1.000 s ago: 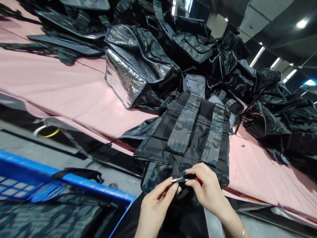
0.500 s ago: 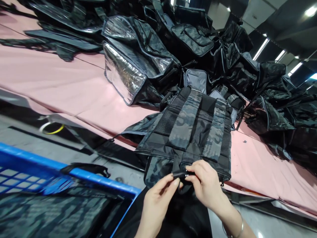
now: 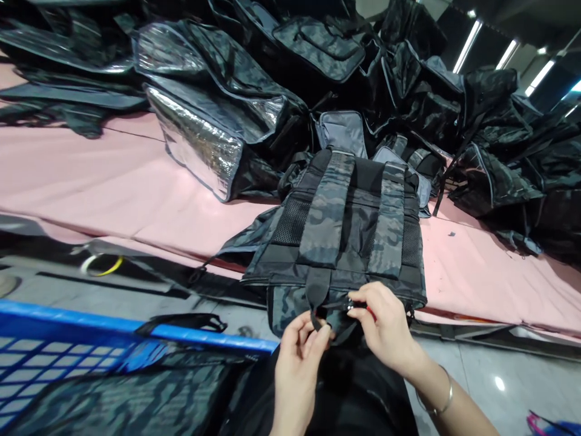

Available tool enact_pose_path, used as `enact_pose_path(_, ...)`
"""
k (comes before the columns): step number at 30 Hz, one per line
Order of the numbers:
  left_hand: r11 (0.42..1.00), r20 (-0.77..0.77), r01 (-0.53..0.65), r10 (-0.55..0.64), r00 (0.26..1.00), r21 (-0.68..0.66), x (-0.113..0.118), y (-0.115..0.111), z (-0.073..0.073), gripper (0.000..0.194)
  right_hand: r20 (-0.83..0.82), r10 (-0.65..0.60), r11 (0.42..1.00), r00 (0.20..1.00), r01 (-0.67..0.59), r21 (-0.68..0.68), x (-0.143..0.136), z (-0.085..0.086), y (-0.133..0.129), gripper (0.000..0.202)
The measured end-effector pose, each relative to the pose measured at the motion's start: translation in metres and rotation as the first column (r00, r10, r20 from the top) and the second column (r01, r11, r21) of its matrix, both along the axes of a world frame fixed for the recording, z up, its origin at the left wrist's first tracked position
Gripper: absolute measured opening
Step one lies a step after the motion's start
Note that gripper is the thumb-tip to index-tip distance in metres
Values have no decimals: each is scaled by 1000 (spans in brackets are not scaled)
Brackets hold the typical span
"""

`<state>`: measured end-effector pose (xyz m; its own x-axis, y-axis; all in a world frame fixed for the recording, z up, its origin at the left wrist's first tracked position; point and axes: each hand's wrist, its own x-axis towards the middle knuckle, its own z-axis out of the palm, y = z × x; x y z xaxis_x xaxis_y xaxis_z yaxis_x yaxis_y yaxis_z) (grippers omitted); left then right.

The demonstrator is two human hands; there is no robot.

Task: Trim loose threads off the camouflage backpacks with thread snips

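A dark camouflage backpack (image 3: 358, 212) lies on the pink-covered table with its two shoulder straps facing up and its lower edge toward me. At that near edge, my left hand (image 3: 302, 348) pinches a black webbing strap (image 3: 318, 287) between thumb and fingers. Just to the right, my right hand (image 3: 384, 324) is closed in a pinch on a small dark piece with shiny metal spots (image 3: 350, 304). Its exact shape is too small to tell. A bit of red shows by the right fingers.
Camouflage bags are heaped along the back of the pink table (image 3: 113, 181), one with a silvery lining (image 3: 195, 139). At the lower left stands a blue plastic crate (image 3: 218, 339) holding camouflage fabric (image 3: 131, 399). A yellow and white ring (image 3: 102, 266) hangs under the table edge.
The view has shifted, with the bags at left now further left. My hands have moved slightly apart, and more of the black strap shows between them.
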<state>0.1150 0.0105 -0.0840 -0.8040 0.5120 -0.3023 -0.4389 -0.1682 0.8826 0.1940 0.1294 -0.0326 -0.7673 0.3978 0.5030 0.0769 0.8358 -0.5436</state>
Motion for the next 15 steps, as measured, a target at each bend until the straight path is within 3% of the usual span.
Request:
enact_pose_path(4,997,12,-51,52,999,-57,-1,0,2,49,-13,-59,994,998,58,-94,7,-8,2,18)
enact_pose_path(9,998,306,65,-68,950,21,-13,-1,8,50,-31,-79,980,996,72,-188,13,-11,4,16)
enact_pose_path(11,993,364,106,-119,924,55,-16,0,12,45,-24,-47,980,999,42,-195,14,-12,5,14)
enact_pose_path(15,995,361,97,-104,927,38,-15,2,17,44,-5,3,991,1000,-4,-135,15,-16,4,15)
